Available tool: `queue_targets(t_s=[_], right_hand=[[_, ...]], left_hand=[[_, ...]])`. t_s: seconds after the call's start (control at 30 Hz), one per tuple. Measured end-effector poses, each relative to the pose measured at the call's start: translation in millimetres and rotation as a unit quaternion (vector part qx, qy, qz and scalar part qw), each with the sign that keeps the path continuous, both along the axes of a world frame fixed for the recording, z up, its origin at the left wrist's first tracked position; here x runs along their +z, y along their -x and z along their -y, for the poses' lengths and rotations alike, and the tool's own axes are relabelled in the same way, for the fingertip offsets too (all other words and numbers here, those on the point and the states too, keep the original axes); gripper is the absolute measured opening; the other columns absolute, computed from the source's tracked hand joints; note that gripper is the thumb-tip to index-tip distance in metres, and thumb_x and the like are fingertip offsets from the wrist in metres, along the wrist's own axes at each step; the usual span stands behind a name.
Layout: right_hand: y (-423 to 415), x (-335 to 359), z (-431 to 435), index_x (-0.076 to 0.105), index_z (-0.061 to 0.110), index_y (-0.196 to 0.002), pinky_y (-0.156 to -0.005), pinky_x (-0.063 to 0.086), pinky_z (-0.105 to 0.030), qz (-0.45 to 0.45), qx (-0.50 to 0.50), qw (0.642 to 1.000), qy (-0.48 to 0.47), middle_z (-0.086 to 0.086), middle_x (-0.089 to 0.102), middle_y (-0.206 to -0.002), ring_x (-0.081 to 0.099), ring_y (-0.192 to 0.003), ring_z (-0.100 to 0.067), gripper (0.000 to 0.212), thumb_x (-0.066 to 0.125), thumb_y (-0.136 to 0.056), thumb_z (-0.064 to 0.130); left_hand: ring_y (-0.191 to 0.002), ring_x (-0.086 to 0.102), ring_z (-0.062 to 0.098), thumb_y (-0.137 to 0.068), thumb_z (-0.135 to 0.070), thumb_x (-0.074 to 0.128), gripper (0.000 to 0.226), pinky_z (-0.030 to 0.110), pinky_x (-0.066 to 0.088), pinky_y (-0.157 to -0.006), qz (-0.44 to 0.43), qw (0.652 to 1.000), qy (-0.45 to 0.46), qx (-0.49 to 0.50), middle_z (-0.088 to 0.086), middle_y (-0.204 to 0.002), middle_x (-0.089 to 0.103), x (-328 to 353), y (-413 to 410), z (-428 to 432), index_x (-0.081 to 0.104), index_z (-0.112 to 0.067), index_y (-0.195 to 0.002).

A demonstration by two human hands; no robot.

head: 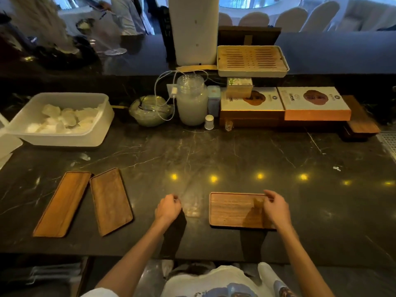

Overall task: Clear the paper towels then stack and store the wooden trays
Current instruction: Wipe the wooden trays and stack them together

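Three wooden trays lie on the dark marble counter [214,155]. Two long ones, the left tray [62,203] and the middle tray [110,201], sit side by side at the left, nearly touching at their far corners. The third tray [232,210] lies crosswise in front of me. My right hand [276,207] covers its right end, fingers curled over the far corner. To the left of that tray, apart from it, my left hand [168,207] hovers loosely closed with nothing visible in it. A white plastic bin [100,133] at the back left holds crumpled paper towels [64,121].
Along the back stand a glass bowl [150,111], a large cloudy jar [191,101] with a charger cable, flat boxes [312,103], a slatted tea tray [251,60] and a dark wooden board [360,118]. A metal grille [389,142] is at the far right. People and chairs are beyond the bar.
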State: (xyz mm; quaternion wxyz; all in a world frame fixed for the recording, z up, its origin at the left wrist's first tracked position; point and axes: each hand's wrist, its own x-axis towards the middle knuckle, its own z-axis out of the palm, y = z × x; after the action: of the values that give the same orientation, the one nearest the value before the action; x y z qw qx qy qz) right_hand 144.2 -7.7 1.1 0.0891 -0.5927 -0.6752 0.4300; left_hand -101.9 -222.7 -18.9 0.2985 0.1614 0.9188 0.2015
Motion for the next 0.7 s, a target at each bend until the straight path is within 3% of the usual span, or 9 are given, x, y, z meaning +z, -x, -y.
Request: queue_targets(t_s=[0.2,0.3,0.37,0.47,0.57,0.7], right_hand=[[129.4,-1.2,69.9,0.066,0.009,-0.120,-0.094,0.050,-0.035,-0.001,0.151,0.988,0.017,-0.012,0.070,-0.118,0.064,-0.109,-0.025,0.029,0.055,-0.094,0.010],[196.9,-10.0,117.5,0.067,0.011,-0.120,-0.073,0.048,-0.022,0.016,0.241,0.970,0.041,-0.008,0.070,-0.117,0.067,-0.100,-0.021,0.028,0.055,-0.094,0.013],[237.9,-17.8,153.3,0.066,0.009,-0.121,-0.056,0.047,-0.014,0.024,0.285,0.954,0.086,-0.009,0.070,-0.112,0.064,-0.089,-0.016,0.029,0.054,-0.094,0.013],[285.6,-26.3,205.2,0.058,-0.001,-0.127,-0.058,0.044,-0.020,0.015,0.288,0.936,0.201,-0.011,0.062,-0.093,0.055,-0.071,-0.014,0.033,0.052,-0.095,0.007],[311.5,-32.5,247.6,0.051,0.003,-0.131,-0.062,0.043,-0.024,-0.002,0.242,0.921,0.305,-0.007,0.056,-0.081,0.052,-0.067,-0.013,0.037,0.051,-0.093,0.002],[318.0,-34.5,271.5,0.061,0.003,-0.119,-0.060,0.043,-0.024,-0.014,0.221,0.924,0.310,-0.003,0.059,-0.070,0.053,-0.064,-0.012,0.034,0.052,-0.087,-0.005]], left_hand=[[-0.091,0.064,0.026,-0.096,-0.013,0.047,0.024,0.044,0.056,-0.083,-0.009,0.987,-0.098,0.126,0.015,-0.105,0.067,3.1,86.8,97.7,0.062,-0.006,-0.114],[-0.088,0.063,0.028,-0.097,-0.024,0.046,0.028,0.041,0.051,-0.076,-0.041,0.967,-0.079,0.239,0.010,-0.098,0.066,4.2,119.1,141.2,0.065,-0.007,-0.109],[-0.105,0.060,0.032,-0.095,-0.025,0.048,0.026,0.042,0.049,-0.087,-0.060,0.955,-0.048,0.285,0.013,-0.111,0.064,2.7,134.0,168.9,0.063,-0.010,-0.111],[-0.119,0.052,0.033,-0.092,-0.022,0.054,0.033,0.045,0.047,-0.096,-0.055,0.949,-0.019,0.311,0.015,-0.125,0.056,-5.0,145.0,200.9,0.055,-0.009,-0.122],[-0.124,0.049,0.035,-0.093,-0.019,0.054,0.041,0.046,0.045,-0.101,-0.031,0.944,-0.055,0.323,0.019,-0.132,0.052,-13.9,150.7,221.8,0.047,-0.006,-0.131],[-0.118,0.056,0.033,-0.091,-0.013,0.055,0.036,0.040,0.046,-0.101,0.086,0.936,-0.111,0.324,0.020,-0.126,0.061,-19.8,145.0,230.0,0.054,-0.002,-0.126]])
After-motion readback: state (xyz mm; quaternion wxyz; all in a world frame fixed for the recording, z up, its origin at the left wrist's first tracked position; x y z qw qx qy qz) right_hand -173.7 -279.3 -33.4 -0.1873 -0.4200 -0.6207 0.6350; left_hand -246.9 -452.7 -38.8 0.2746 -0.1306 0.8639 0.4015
